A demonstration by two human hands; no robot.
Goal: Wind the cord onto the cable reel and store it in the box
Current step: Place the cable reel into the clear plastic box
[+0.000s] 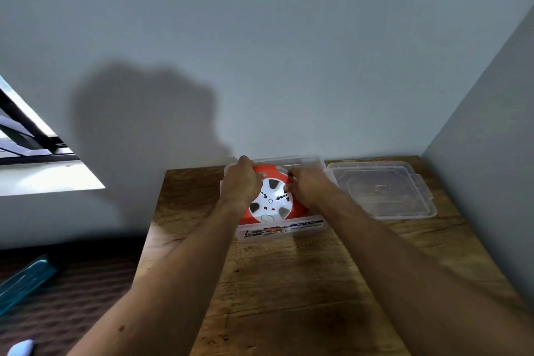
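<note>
A round cable reel (271, 201), orange with a white face carrying sockets, lies face up inside a clear plastic box (277, 233) at the far side of the wooden table. My left hand (241, 182) grips the reel's left rim. On the reel's right rim, my right hand (307, 186) holds the opposite side. The reel's lower edge sits above the box's front wall, which bears a printed label. No loose cord is visible; the hands hide the reel's sides.
The box's clear lid (381, 188) lies flat to the right of the box. The wooden table (289, 283) stands in a corner, walls behind and right. A window (26, 136) is far left, with dark floor and a teal object (26, 277) below.
</note>
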